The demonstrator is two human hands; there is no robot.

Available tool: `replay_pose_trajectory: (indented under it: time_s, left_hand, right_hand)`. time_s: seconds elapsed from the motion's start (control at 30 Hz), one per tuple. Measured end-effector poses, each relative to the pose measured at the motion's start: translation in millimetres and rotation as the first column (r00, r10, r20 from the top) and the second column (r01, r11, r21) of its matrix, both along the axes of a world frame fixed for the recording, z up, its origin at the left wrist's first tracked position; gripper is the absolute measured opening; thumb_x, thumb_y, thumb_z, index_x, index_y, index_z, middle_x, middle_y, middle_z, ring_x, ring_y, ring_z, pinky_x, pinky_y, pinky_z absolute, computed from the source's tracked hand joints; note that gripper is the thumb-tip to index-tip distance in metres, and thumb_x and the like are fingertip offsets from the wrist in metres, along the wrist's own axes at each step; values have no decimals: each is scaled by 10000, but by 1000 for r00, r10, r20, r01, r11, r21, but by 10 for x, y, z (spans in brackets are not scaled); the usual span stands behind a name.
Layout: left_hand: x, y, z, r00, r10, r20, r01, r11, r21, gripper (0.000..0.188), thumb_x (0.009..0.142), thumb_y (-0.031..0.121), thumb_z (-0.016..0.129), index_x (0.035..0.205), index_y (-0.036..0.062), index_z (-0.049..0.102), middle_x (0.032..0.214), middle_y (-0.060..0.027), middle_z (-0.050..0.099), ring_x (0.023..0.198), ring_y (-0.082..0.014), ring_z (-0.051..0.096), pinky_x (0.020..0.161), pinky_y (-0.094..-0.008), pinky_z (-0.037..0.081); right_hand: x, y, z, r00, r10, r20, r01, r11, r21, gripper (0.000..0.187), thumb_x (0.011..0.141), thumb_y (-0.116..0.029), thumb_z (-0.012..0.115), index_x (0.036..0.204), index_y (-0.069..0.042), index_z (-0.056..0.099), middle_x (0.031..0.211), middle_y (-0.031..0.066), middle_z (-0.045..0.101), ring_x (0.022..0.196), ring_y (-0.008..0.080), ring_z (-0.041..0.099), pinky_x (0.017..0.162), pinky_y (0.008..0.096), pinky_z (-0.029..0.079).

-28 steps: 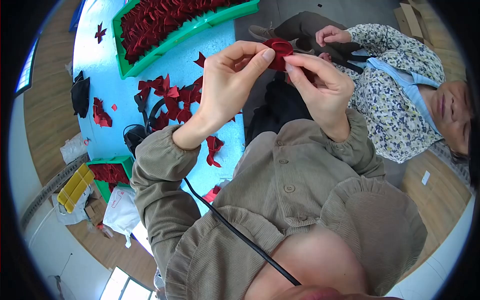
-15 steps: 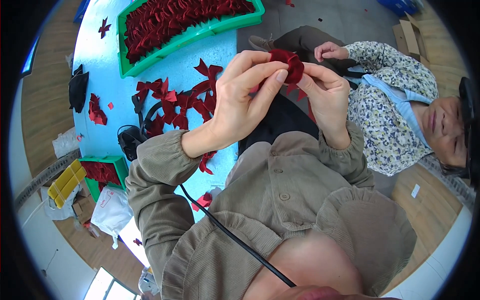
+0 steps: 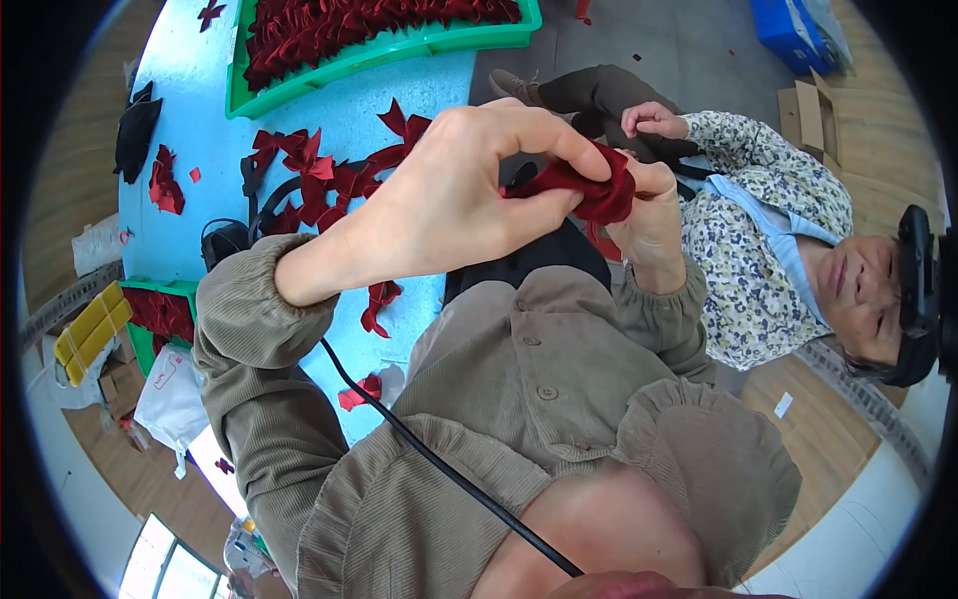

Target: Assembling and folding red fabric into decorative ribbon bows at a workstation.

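The red cloth (image 3: 599,190) is held up past the right edge of the blue table (image 3: 185,230), with grey floor (image 3: 689,40) on the far side and another person (image 3: 768,285) to the right. Its long way runs left to right: the left hand (image 3: 459,190) pinches it, nearly closed, and the right hand (image 3: 651,210), partly hidden, grips its right end. Red bows (image 3: 314,165) lie on the table near a green tray (image 3: 439,43).
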State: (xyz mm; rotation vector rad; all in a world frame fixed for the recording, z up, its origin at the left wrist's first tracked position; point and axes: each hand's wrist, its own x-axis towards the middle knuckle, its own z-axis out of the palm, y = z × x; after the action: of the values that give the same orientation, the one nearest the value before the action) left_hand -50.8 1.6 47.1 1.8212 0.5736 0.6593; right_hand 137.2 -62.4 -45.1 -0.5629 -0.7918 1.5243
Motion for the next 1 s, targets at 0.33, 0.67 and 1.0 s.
replay_pose_trajectory:
  time_s: [0.33, 0.67, 1.0]
  left_hand:
    - [-31, -39, -57, 962, 269, 49, -179, 482, 858, 266, 465, 135, 645, 729, 115, 618, 705, 20, 520, 725, -165, 490, 709, -365, 363]
    - [-5, -53, -56, 957, 270, 106, -184, 285, 941, 384, 370, 189, 619, 747, 134, 666, 685, 33, 497, 736, -187, 432, 685, -383, 337]
    - [-34, 90, 8, 996, 66, -59, 33, 338, 940, 322, 421, 160, 619, 735, 94, 645, 717, 11, 503, 786, -208, 446, 712, -407, 372]
  right_hand:
    - [-12, 36, -16, 998, 65, -1, -65, 998, 16, 163, 759, 79, 584, 916, 54, 623, 991, 144, 579, 807, 173, 577, 691, 259, 488]
    - [-47, 33, 41, 994, 54, -91, -56, 998, -19, 176, 761, 56, 598, 934, 45, 621, 1001, 138, 577, 805, 167, 579, 690, 258, 491]
    - [-43, -6, 2, 997, 19, 78, -24, 998, 61, 156, 779, 6, 604, 922, 68, 611, 1010, 138, 575, 786, 145, 580, 653, 233, 495]
